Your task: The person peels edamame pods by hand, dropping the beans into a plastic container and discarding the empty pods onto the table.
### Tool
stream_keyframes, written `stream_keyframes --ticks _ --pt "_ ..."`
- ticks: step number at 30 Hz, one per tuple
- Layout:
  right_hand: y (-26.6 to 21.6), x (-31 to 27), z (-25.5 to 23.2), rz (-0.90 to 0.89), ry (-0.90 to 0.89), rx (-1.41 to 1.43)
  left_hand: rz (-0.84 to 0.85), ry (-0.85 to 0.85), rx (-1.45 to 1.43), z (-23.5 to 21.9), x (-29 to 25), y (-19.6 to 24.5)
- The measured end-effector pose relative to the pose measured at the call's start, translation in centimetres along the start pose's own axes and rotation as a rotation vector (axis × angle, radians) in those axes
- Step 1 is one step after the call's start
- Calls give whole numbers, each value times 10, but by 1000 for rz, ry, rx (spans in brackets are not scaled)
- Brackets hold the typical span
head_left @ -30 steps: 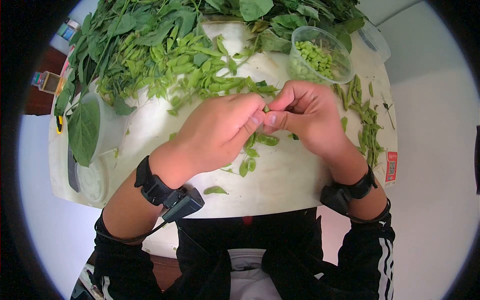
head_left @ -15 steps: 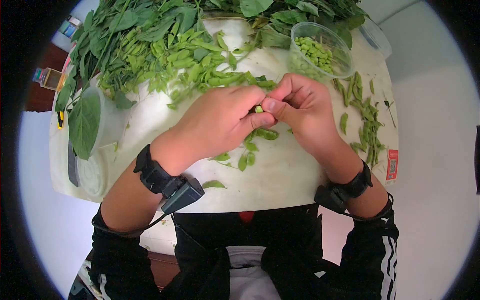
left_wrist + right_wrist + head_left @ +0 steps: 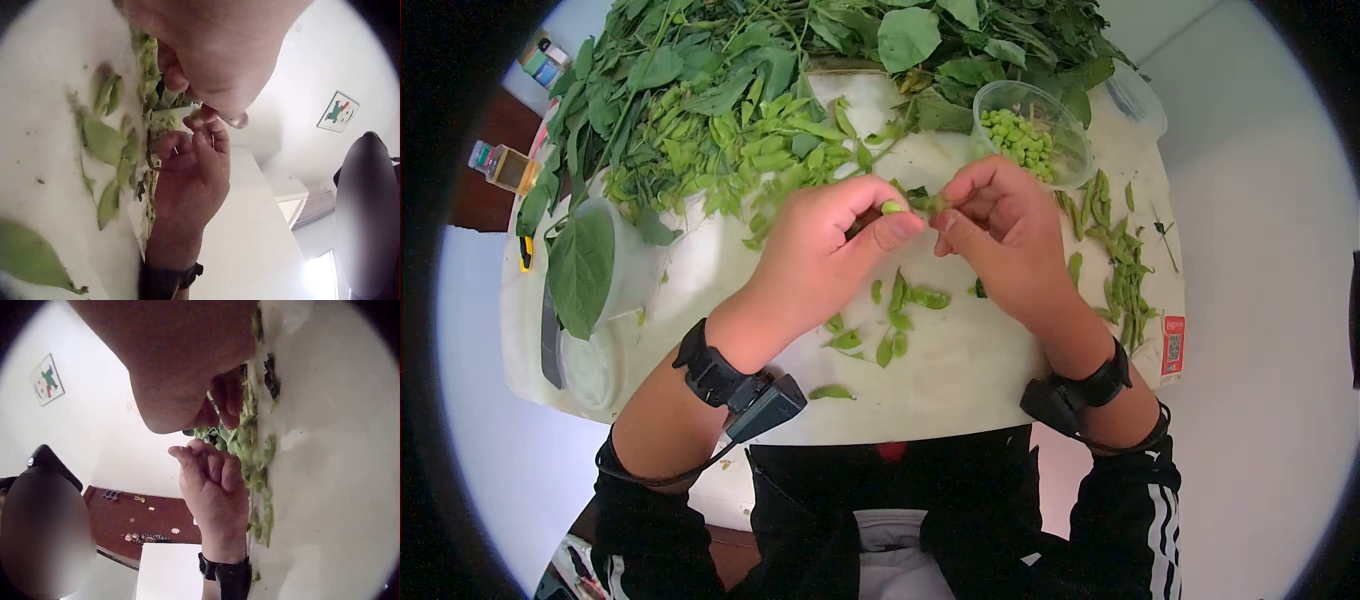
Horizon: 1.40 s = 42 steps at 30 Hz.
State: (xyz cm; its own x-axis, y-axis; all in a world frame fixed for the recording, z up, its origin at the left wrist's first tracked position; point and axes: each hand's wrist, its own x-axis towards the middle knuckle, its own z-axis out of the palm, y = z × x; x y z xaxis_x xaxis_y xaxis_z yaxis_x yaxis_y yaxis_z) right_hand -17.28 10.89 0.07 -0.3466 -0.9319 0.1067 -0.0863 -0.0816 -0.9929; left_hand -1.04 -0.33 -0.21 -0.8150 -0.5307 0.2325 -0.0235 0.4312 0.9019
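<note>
Above the middle of the table, my left hand [image 3: 815, 245] holds a pale green soybean [image 3: 891, 207] between thumb and curled index finger. Facing it, my right hand [image 3: 1012, 232] pinches a small green pod [image 3: 938, 204] with thumb and forefinger, mostly covered by the fingertips. A narrow gap separates the two hands in the head view. Below them lie several soybean pods [image 3: 930, 298], and a single pod [image 3: 831, 392] sits closer to the front edge. Behind my right hand stands a clear round tub [image 3: 1072, 165] with shelled soybeans [image 3: 1017, 140] in it.
Leafy stalks [image 3: 908, 40] cover the back of the table, with a heap of pods [image 3: 730, 140] before them. More pods [image 3: 1135, 280] lie along the right side. At left are a clear container [image 3: 632, 262], a white lid [image 3: 590, 370] and a bottle [image 3: 504, 168] beyond the edge.
The hands were pressed together at the fingertips and have now drawn apart. A soybean has come into view in my left fingers, while the pod stays with my right fingers.
</note>
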Motion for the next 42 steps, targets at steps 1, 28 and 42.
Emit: stream_keyframes --ticks 1,28,42 --pt "-1 3 -1 -17 3 -6 2 40 -38 0 4 -4" --pt "-39 1 -25 -652 273 -756 -88 -111 -435 -5 0 9" --pt "-19 -4 4 -224 -15 -569 -97 -196 -515 10 0 3"
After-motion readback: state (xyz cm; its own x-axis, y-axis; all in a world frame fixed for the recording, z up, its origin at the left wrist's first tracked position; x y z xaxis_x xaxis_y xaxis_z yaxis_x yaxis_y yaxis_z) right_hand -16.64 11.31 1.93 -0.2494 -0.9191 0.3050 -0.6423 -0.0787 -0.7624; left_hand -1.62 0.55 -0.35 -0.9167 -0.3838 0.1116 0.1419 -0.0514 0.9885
